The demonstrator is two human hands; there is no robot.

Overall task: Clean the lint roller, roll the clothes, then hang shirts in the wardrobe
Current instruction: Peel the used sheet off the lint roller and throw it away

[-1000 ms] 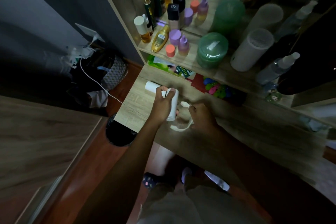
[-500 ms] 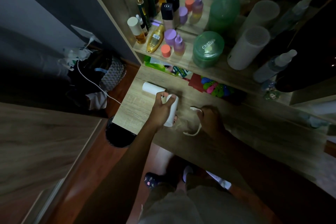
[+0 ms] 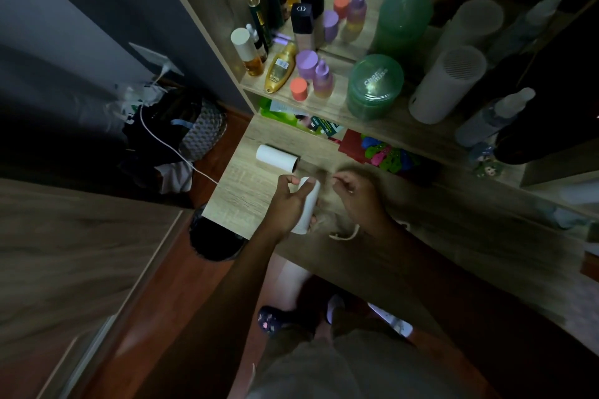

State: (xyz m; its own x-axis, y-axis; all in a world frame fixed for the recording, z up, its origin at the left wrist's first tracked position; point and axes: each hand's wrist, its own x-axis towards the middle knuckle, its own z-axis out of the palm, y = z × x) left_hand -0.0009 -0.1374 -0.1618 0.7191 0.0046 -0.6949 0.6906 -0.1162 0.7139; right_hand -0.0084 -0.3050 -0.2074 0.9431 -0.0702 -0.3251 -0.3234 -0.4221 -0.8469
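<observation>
Dim light, view down onto a wooden dresser top (image 3: 246, 191). Left hand (image 3: 285, 201) is wrapped around a white lint roller (image 3: 306, 204), fingers closed on its drum, holding it just above the near-left part of the surface with the drum tilted and its far end toward the shelves. Right hand (image 3: 356, 194) sits just right of the roller, thumb and fingertips pinched together near the roller's far end; whether anything lies between them cannot be told, the spot is blurred. A pale looped handle (image 3: 345, 234) shows below the right wrist, resting on the wood. A 2nd white roll (image 3: 277, 157), a spare refill by the look of it, lies on its side on the surface, just beyond the left hand and apart from it. Farther back, a shelf (image 3: 324, 104) carries a green round tub (image 3: 374, 86), a white ribbed cylinder (image 3: 445, 84), a gold bottle (image 3: 280, 70) and 2 lilac-capped bottles. Beneath the shelf, coloured clips (image 3: 384, 154) are heaped in the cubby. On the floor at left, a woven basket (image 3: 202, 129) with a white cable (image 3: 171, 147) trailing past it.
</observation>
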